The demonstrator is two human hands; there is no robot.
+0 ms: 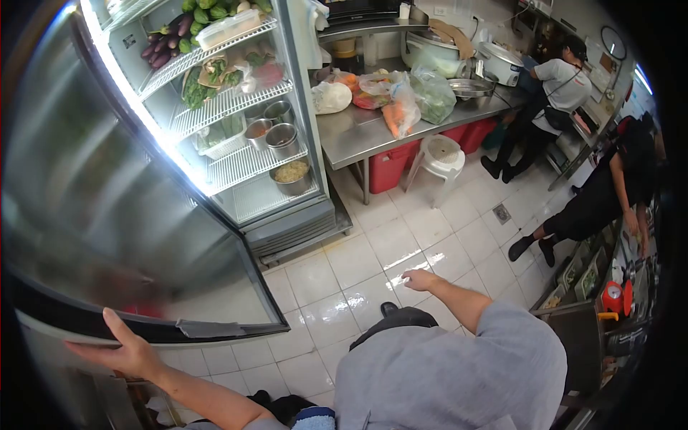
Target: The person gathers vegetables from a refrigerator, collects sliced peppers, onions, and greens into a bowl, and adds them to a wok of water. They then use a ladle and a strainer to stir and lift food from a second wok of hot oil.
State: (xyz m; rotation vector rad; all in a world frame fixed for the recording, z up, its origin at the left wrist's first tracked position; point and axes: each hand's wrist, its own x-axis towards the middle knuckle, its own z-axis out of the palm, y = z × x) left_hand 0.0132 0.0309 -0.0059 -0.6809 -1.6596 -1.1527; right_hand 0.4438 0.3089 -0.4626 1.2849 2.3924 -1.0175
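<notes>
My left hand (122,352) is at the lower edge of a glass fridge door (136,215), fingers stretched and thumb apart; it appears to touch the dark frame. The door stands wide open. My right hand (419,279) hangs over the tiled floor, fingers loosely curled, with nothing visible in it. Inside the lit fridge, a wire shelf (208,54) carries eggplants (163,49), green vegetables and a covered plastic container (228,29). Leafy greens (197,89) lie lower down. Below are several metal pots (282,140), and another metal pot (291,176) holds pale shredded food.
A steel table (351,140) bears bagged carrots (400,115), bagged greens (433,97) and a large pot (499,64). Red bins (390,168) and a white stool (437,161) stand beneath and beside it. Two people (562,79) work at the right, near counters.
</notes>
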